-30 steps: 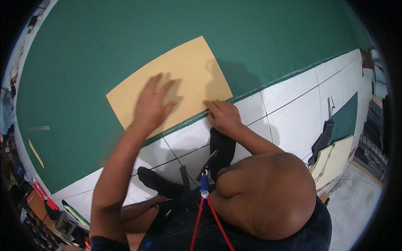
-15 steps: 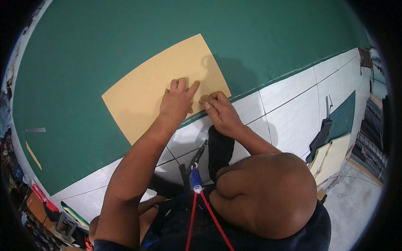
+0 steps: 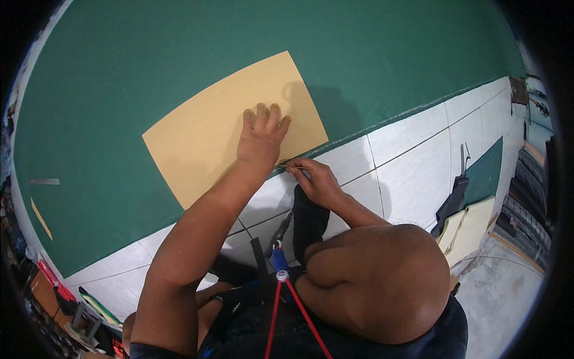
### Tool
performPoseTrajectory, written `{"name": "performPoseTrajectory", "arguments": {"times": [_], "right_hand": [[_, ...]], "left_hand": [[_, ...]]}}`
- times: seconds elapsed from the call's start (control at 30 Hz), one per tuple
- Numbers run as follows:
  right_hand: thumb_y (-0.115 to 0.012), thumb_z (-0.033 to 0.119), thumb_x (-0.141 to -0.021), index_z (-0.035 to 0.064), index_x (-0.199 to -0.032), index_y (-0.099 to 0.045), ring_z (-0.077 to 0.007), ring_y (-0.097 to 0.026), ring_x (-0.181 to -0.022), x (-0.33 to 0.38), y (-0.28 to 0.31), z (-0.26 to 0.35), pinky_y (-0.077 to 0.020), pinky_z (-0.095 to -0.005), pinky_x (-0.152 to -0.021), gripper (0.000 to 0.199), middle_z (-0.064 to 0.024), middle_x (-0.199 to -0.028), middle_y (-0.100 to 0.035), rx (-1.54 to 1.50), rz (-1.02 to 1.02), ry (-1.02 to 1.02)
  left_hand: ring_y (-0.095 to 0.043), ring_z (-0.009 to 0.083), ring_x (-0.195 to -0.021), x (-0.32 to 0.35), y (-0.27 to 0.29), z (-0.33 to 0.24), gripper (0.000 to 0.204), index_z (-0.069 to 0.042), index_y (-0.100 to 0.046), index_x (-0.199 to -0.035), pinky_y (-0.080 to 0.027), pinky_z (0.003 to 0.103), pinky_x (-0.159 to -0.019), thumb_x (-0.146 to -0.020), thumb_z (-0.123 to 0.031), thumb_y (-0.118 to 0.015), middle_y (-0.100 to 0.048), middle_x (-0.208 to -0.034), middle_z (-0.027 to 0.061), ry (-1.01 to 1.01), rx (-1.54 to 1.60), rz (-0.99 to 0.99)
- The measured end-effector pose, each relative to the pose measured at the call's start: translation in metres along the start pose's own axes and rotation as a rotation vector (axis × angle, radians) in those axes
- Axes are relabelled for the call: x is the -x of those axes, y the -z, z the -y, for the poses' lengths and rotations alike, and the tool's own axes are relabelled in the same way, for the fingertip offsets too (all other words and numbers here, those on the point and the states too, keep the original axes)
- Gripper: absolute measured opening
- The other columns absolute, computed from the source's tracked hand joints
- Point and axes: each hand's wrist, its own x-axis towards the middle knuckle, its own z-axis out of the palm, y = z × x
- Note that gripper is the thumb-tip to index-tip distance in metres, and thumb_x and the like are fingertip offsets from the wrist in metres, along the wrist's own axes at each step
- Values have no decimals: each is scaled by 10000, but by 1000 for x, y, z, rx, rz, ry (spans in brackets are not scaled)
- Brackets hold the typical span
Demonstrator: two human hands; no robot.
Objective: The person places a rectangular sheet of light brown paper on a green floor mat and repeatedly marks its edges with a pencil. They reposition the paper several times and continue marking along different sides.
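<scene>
A large tan sheet (image 3: 200,134) of paper or card lies on a green cloth (image 3: 149,48), its near side along the cloth's edge. My left hand (image 3: 261,137) rests palm down on the sheet with the fingers stretched out. Just right of that wrist, my right hand (image 3: 318,182) is closed at the near edge of sheet and cloth. Thumb and fingers pinch a thin, tan, stick-like piece (image 3: 303,168); its exact kind is too small to tell.
White floor tiles (image 3: 412,167) border the cloth. At its left lie a narrow grey strip (image 3: 45,181) and a thin tan sliver (image 3: 40,218). On the right are a cream folded piece (image 3: 469,230), a dark tool (image 3: 452,203) and dark stacked material (image 3: 526,209). Red cords (image 3: 273,317) hang before me.
My left hand has flattened, its fingers now straighter on the sheet. My right hand has shifted down and slightly right, off the sheet's corner area to its near edge, and the thin piece now shows.
</scene>
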Motion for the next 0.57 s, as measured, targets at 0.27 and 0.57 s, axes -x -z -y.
{"name": "performPoseTrajectory", "arguments": {"times": [0.27,0.57], "right_hand": [[-634,125,-992,37,-1131,-702,-384,-694,-1026,0,-7,-3,-551,-450,-891,178,-192,-1082,-722,71,-61,16],[-645,182,-993,69,-1146,-707,-369,-688,-1014,-3,43,-22,-520,-478,-954,200,-218,-1053,-707,291,-328,-161]], "left_hand": [[-337,428,-1508,-14,-12,-3,608,-263,-454,-1553,-422,513,-1166,-973,-111,-551,-311,-1648,195,-101,196,-33],[-260,493,-1526,-17,16,-7,667,-450,-407,-1566,-434,566,-1148,-1003,-117,-533,-226,-1666,229,-142,137,172]]}}
